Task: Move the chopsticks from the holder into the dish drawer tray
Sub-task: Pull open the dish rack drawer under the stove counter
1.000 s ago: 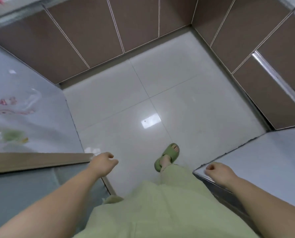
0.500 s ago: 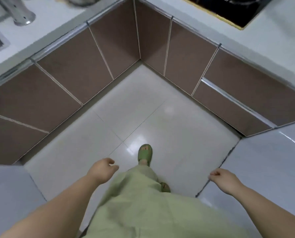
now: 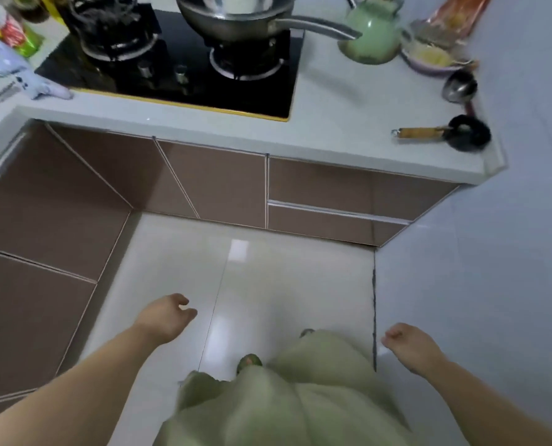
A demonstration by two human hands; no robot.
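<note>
Facing drawers (image 3: 332, 217), left hand (image 3: 163, 318) empty

No text can be read — the white plastic bag (image 3: 1, 75) at the far left of the counter carries dark print, and the packets (image 3: 20, 37) behind it show coloured patterns, but all of it is too blurred to make out.

1. The pan (image 3: 236, 17) on the stove is cut off by the top edge, its contents unclear.
2. Packets at the desk's (image 3: 348, 101) far left (image 3: 14, 37) are blurred and cropped.
3. One green slipper (image 3: 250, 362) shows only its toe beneath the trousers (image 3: 284, 403).
4. Both forearms run off the bottom edge.
5. The bowl's (image 3: 432, 57) contents are too blurred to identify.
</note>
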